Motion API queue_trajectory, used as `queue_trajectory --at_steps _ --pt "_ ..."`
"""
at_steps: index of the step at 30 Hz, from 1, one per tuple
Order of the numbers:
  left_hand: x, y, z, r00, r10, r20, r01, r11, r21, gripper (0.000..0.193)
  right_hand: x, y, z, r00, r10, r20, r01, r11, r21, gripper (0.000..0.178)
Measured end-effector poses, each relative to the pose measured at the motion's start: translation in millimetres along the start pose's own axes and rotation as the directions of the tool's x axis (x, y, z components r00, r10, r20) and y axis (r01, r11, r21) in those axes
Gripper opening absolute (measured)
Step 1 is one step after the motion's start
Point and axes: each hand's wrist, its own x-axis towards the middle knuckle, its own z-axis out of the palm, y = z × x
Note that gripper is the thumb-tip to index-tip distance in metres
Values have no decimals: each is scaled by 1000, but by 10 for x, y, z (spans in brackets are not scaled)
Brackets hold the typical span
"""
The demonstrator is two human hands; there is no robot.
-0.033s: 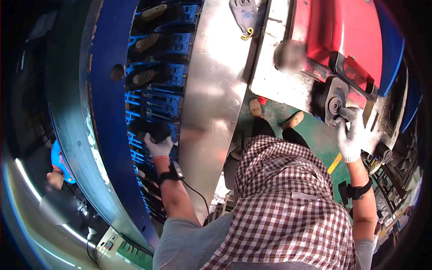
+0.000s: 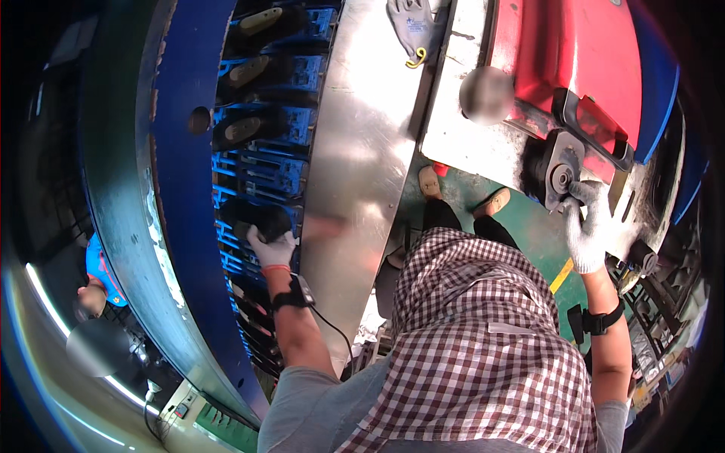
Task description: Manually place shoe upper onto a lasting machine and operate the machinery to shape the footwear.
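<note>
My left hand (image 2: 273, 250), in a white glove, is closed on a black shoe (image 2: 255, 217) at a blue slatted rack (image 2: 281, 176). The shoe lies among the slats, and its far side is lost in shadow. More black shoes (image 2: 243, 130) with tan sole insets rest farther along the rack. On the right, my gloved right hand (image 2: 591, 226) grips the lower edge of a black machine part (image 2: 560, 174) with a round hub. That part sits at the near corner of a red machine (image 2: 596, 57).
A shiny metal ledge (image 2: 355, 151) runs beside the rack. A grey glove (image 2: 411, 30) with yellow cuff trim lies at its far end. A black cable (image 2: 336, 325) trails from my left wrist device. Beyond a blue machine wall (image 2: 185, 181), another person in blue (image 2: 102, 272) is visible.
My left hand and the shoe have shifted slightly right and toward me. My right hand stays where it was on the black machine part.
</note>
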Motion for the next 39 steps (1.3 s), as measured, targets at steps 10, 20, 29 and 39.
queue_trajectory --at_steps 10,20,29,39 --pt "-1671 -1112 813 887 -38 461 187 941 -281 64 -66 133 -89 995 -82 49 86 992 -97 37" --pt "-2917 -1903 2226 277 -395 876 -292 834 468 110 80 -486 -763 927 -209 312 -111 641 760 102" --pt "-4231 -3378 3783 204 -629 750 -824 304 479 69 -681 806 -1901 869 443 220 -391 343 854 93" --pt "-5441 -4086 4880 -293 -156 943 -921 312 -234 62 -67 2568 -2319 677 634 -375 -672 740 39 84"
